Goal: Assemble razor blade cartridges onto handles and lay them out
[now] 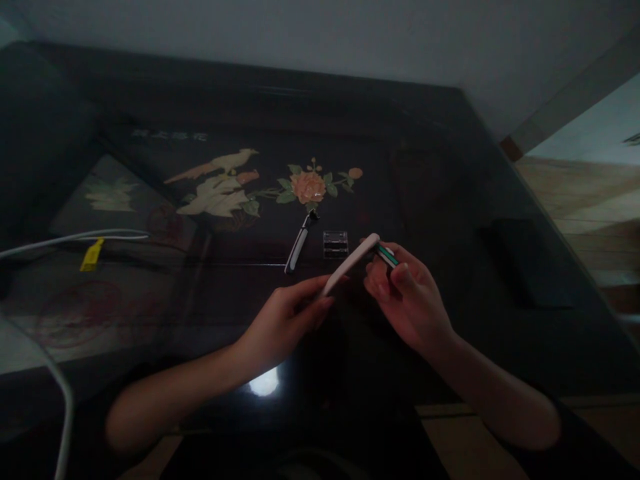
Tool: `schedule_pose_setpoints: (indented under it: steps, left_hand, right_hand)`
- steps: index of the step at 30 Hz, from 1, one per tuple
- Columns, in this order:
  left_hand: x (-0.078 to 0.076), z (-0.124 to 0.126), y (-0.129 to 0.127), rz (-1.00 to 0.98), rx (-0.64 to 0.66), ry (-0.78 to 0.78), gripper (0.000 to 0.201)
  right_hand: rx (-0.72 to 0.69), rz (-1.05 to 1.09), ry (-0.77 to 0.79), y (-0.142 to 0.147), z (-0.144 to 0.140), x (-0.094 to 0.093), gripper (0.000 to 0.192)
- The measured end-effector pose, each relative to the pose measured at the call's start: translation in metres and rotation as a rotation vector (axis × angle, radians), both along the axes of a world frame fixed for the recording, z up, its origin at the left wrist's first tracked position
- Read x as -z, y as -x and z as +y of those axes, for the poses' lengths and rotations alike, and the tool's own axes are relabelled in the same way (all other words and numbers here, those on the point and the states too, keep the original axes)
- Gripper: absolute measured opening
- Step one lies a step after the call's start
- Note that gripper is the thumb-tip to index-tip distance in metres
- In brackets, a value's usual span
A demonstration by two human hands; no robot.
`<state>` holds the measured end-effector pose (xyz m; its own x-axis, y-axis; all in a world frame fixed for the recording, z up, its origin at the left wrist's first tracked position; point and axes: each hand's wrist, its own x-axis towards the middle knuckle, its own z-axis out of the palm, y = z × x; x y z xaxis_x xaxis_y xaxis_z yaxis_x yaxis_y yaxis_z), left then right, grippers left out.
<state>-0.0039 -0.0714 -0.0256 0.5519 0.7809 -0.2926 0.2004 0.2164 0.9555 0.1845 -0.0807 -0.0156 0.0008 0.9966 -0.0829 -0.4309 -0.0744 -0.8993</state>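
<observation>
Dark, glossy counter spread below. Left fingers pinched a white razor handle; left of that lay a black-and-white razor and clear case; at the handle's tip, right fingers pinched a green-striped cartridge.

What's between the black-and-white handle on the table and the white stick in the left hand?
In the head view, a small clear case lies on the table between the handle and the white stick.
</observation>
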Motion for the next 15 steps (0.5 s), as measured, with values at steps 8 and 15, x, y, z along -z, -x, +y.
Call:
schedule_pose_setpoints:
  steps: [8,15]
  left_hand:
    - [-0.0015,-0.0066,-0.0005,-0.052,0.082,0.052,0.048]
    - [-0.0040,-0.0069,-0.0002,-0.044,0.120,-0.002,0.047]
  right_hand:
    - [0.034,0.011,0.038,-0.0016,0.0018,0.0023,0.042]
    - [0.036,0.042,0.079,-0.0008,0.0021,0.0013,0.041]
